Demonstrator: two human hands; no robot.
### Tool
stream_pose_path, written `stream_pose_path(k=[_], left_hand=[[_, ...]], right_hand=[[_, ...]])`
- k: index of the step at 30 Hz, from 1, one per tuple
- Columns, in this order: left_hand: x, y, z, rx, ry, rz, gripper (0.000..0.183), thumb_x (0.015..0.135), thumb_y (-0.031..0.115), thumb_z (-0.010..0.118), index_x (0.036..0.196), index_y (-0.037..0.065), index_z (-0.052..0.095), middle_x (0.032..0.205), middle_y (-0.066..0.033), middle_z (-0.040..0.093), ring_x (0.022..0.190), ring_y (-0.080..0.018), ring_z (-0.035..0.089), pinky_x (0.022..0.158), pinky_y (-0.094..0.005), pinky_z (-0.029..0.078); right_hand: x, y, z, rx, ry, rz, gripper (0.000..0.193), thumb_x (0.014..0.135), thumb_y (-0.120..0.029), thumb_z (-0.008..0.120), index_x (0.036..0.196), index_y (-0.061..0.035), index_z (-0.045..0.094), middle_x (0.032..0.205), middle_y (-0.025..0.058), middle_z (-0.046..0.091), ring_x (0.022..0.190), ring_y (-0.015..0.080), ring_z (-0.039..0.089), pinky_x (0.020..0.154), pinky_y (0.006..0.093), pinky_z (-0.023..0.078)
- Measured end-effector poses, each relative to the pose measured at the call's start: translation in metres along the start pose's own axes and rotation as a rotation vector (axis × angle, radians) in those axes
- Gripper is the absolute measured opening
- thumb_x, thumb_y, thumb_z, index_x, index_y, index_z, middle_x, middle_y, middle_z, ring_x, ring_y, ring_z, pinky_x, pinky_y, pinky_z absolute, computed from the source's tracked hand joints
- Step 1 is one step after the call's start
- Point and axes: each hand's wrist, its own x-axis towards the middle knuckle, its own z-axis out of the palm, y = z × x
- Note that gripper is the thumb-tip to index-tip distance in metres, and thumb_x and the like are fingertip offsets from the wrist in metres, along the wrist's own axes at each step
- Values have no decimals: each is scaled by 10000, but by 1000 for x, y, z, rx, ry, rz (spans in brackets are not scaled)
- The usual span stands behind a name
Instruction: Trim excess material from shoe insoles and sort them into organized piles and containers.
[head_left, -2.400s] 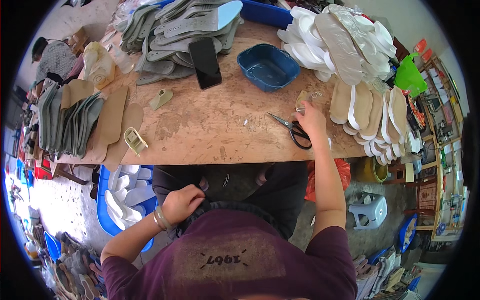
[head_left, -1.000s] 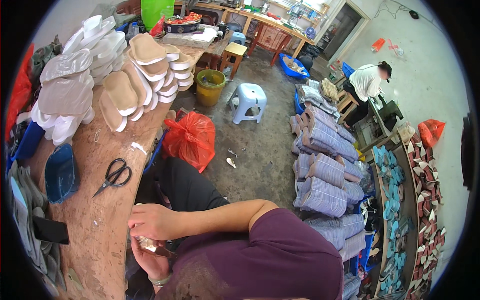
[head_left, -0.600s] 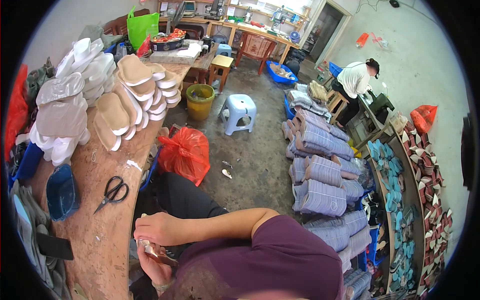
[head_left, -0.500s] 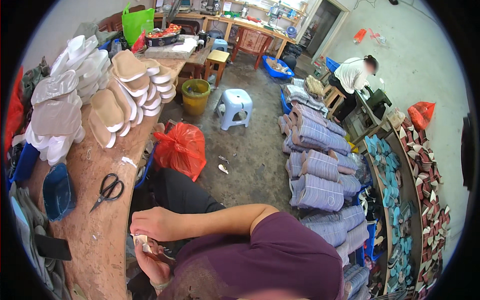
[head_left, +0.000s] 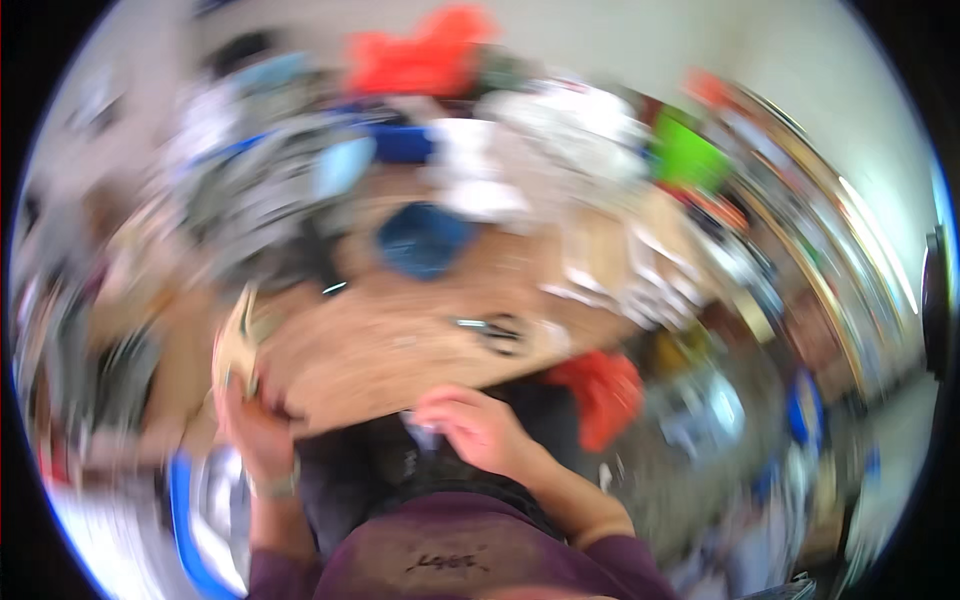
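Note:
My left hand point(head_left: 258, 430) is raised at the table's left end, closed on a cream-coloured thin piece point(head_left: 236, 340) that points upward, its kind smeared by motion. My right hand point(head_left: 470, 425) hangs over my lap by the table's front edge with its fingers curled. Something small and pale shows under those fingertips, too blurred to name. Black-handled scissors point(head_left: 500, 334) lie on the wooden table point(head_left: 370, 350). Behind them stands a dark blue container point(head_left: 424, 240).
Stacked white-edged soles point(head_left: 620, 260) cover the table's right part, with wrapped white ones point(head_left: 570, 130) behind. Grey pieces point(head_left: 265, 190) pile up at the back left. A red plastic bag point(head_left: 605, 395) sits beside my lap, and a green bag point(head_left: 688, 150) stands far right.
My view has swung left to face the table and is blurred. My hands, together before, are now apart: the left out to the left with the cream piece, the right over my lap.

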Motion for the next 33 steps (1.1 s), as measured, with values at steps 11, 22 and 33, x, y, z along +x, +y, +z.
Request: stream_pose_path(k=[11,22,33], left_hand=[[-63,-15,-75,-254,59,-238,434,969,288,273,1214,-2,485,954,-130,630,643,-150,513,636,-277,463],[-83,9,-82,-104,53,-96,416,942,291,316,1099,-31,527,934,-129,614,715,-163,540,689,-302,462],[-65,-2,-75,640,-109,280,504,898,185,327,1348,-29,405,1057,-76,492,940,-136,427,879,-246,330]], right_hand=[[-50,114,96,99,-715,45,202,788,60,513,922,-14,644,987,115,607,926,270,606,800,323,484],[-20,90,130,182,-773,61,185,833,-54,569,996,-22,653,933,98,669,837,232,650,739,302,509],[69,8,149,822,-516,445,184,853,-158,642,970,-41,560,801,11,608,645,77,568,558,191,404]])
